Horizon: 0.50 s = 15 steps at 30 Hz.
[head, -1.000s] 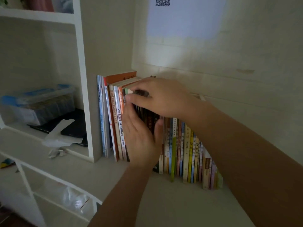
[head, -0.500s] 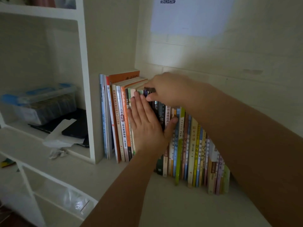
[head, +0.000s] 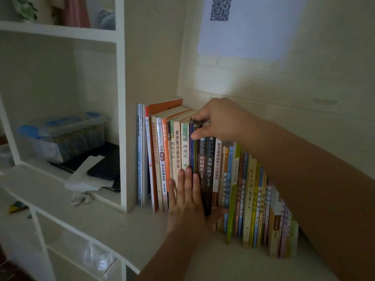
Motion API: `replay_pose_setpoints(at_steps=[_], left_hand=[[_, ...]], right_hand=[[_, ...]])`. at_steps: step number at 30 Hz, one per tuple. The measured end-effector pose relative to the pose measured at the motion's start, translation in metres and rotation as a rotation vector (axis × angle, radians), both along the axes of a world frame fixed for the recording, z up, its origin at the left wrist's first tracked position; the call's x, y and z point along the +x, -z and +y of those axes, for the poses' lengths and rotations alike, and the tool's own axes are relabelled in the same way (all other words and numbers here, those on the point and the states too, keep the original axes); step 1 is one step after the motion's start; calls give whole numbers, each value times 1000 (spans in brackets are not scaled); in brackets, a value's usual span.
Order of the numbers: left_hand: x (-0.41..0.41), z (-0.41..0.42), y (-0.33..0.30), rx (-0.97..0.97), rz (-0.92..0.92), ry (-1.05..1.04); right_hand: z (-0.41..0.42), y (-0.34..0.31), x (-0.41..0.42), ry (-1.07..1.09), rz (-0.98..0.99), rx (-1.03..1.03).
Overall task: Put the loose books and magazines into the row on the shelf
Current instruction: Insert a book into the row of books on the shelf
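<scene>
1. The left hand (head: 187, 201) lies flat with straight fingers against the lower spines of the row of books (head: 203, 169), fingertips pointing up and thumb spread out to its right along the bottom of the dark spines.
2. The right hand (head: 220, 120) reaches in from the right, above the left hand, and pinches the top of a thin dark magazine (head: 194, 147) between thumb and curled fingers.
3. That magazine stands upright in the row, directly above the left hand's fingertips, between a pale-spined book (head: 185, 147) on its left and a black-spined book (head: 203, 159) on its right.
4. The row stands on the shelf (head: 121, 224), running from a white divider (head: 129, 138) left of both hands to under the right forearm.
5. Beyond the divider, well left of the left hand, sit a clear plastic box (head: 63, 134) with a blue lid, a dark flat case (head: 105, 169) and loose white paper (head: 85, 177).
6. Above the right hand, a sheet with a QR code (head: 220, 9) hangs on the wall.
</scene>
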State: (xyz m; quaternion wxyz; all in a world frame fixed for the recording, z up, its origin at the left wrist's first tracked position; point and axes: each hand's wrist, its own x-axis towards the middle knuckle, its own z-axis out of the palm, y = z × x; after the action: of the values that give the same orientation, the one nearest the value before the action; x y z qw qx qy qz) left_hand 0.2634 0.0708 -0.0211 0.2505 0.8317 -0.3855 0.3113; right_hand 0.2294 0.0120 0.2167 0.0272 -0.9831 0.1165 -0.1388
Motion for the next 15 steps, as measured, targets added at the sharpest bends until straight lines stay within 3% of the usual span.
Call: replay_pose_setpoints(at_steps=[11, 13, 15], left_hand=[[-5, 3, -4, -5, 71, 29], [-3, 3, -3, 13, 82, 32], [-1, 4, -2, 18, 85, 51]], right_hand=[[3, 2, 1, 19, -24, 8], [4, -2, -8, -17, -116, 194], [4, -9, -24, -77, -401, 379]])
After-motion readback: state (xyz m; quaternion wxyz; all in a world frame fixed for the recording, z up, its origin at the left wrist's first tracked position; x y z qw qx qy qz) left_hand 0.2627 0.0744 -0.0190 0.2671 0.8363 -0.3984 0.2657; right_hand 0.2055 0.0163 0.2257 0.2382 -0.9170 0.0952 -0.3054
